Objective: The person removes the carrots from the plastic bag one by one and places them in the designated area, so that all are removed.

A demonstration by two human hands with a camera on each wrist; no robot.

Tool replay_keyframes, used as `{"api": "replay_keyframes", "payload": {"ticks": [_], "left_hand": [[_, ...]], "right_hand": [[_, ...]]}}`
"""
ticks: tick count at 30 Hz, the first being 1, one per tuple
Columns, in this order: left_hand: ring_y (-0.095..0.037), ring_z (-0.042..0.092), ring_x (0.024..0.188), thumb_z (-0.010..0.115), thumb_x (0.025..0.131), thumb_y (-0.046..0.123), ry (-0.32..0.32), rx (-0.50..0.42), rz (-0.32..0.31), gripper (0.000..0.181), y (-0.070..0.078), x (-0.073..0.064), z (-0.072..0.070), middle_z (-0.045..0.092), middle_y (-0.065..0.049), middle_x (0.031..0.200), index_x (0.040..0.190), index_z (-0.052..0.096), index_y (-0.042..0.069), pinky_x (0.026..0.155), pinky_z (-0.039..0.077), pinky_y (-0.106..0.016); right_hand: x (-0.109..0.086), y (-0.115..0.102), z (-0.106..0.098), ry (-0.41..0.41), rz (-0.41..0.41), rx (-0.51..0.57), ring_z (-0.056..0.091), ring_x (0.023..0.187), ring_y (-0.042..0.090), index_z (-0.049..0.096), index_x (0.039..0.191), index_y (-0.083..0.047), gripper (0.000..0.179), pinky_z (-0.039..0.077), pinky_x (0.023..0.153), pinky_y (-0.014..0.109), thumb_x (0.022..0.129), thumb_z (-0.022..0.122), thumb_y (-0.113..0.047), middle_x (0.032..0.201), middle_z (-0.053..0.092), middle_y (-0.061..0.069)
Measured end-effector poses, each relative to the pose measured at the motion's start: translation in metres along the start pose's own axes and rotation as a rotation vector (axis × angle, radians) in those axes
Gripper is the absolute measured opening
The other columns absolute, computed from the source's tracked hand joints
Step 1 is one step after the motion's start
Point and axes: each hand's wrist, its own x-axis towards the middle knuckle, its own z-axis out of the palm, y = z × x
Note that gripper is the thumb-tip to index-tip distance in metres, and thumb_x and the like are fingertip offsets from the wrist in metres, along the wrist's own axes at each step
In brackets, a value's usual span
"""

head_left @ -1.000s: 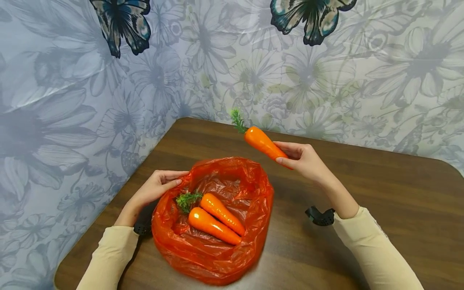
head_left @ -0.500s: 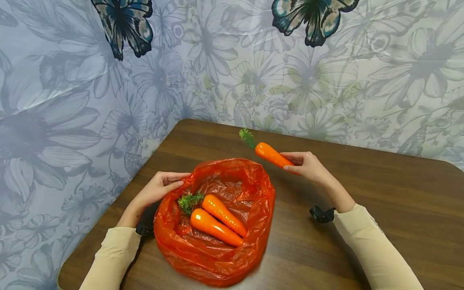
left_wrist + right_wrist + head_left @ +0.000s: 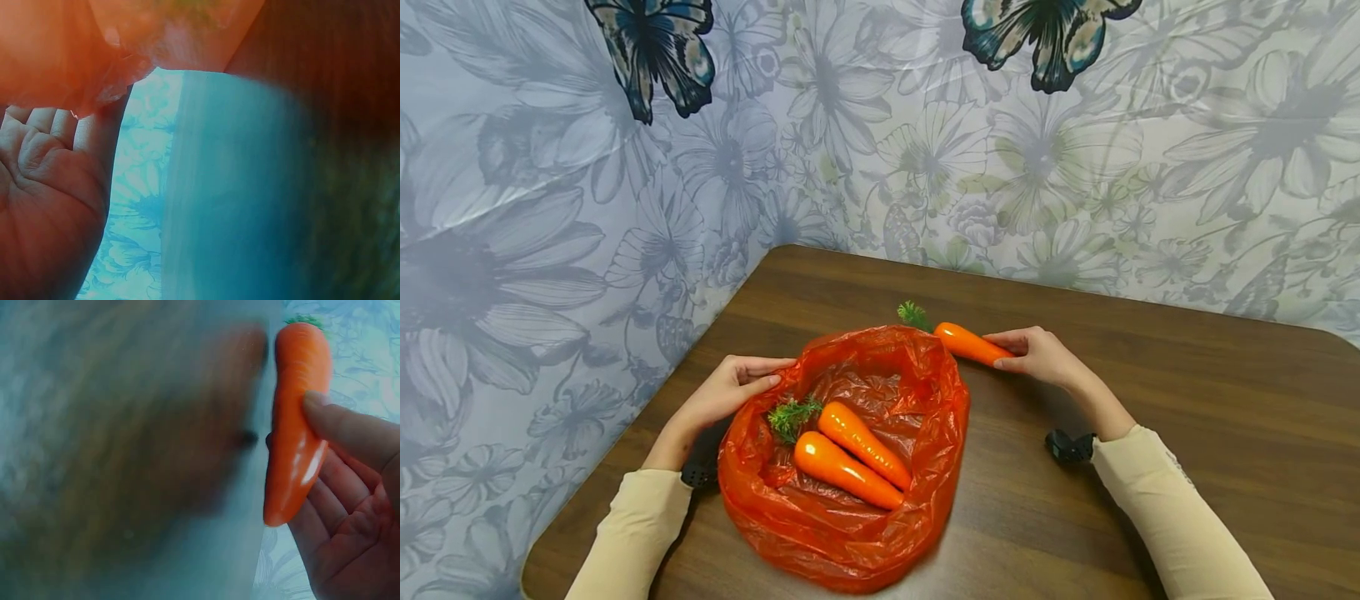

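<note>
A red plastic bag (image 3: 842,554) stands wide-mouthed on the table, its rim rolled outward. Two orange carrots lie side by side inside: the upper carrot (image 3: 863,443) and the lower carrot (image 3: 844,469), with green tops (image 3: 793,419) toward the left. My left hand (image 3: 718,393) pinches the bag's left rim between thumb and fingers; in the left wrist view the red film (image 3: 56,56) hides the fingertips. Behind the bag's far right rim, my right hand (image 3: 1047,360) holds a third carrot (image 3: 966,342) low over the table by its narrow end. In the right wrist view the thumb presses this carrot (image 3: 297,419) against the fingers.
The brown wooden table (image 3: 1187,433) reaches a patterned wall (image 3: 1037,192) at the back and left. Two dark butterfly decorations, a left butterfly (image 3: 658,58) and a right butterfly (image 3: 1048,37), hang on it. A black wrist camera (image 3: 1070,447) sits below my right wrist.
My right hand has brought the third carrot down toward the table and slightly right, from above to behind the bag's far right rim. The left hand keeps its grip on the bag.
</note>
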Motion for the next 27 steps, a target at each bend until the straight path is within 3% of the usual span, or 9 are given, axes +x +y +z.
{"api": "replay_keyframes", "payload": {"ticks": [20,27], "left_hand": [[-0.029,0.065,0.092,0.051,0.096,0.001,-0.024,-0.028,0.001,0.035,-0.001,-0.001,0.0,0.058,-0.027,0.116,0.129,0.051,-0.009,0.07,0.055,-0.042],[-0.029,0.064,0.093,0.051,0.096,0.001,-0.022,-0.013,-0.003,0.035,-0.001,0.0,0.0,0.058,-0.026,0.116,0.129,0.052,-0.009,0.07,0.055,-0.041]], "right_hand": [[0.001,0.001,0.001,-0.023,0.011,0.021,0.054,0.112,0.035,0.053,0.127,0.009,0.046,0.044,0.092,0.047,0.085,0.068,-0.004,0.122,0.056,0.025],[-0.003,-0.008,-0.002,0.074,0.045,-0.01,0.051,0.115,0.035,0.055,0.127,0.005,0.044,0.041,0.094,0.049,0.087,0.067,-0.011,0.125,0.055,0.021]]}}
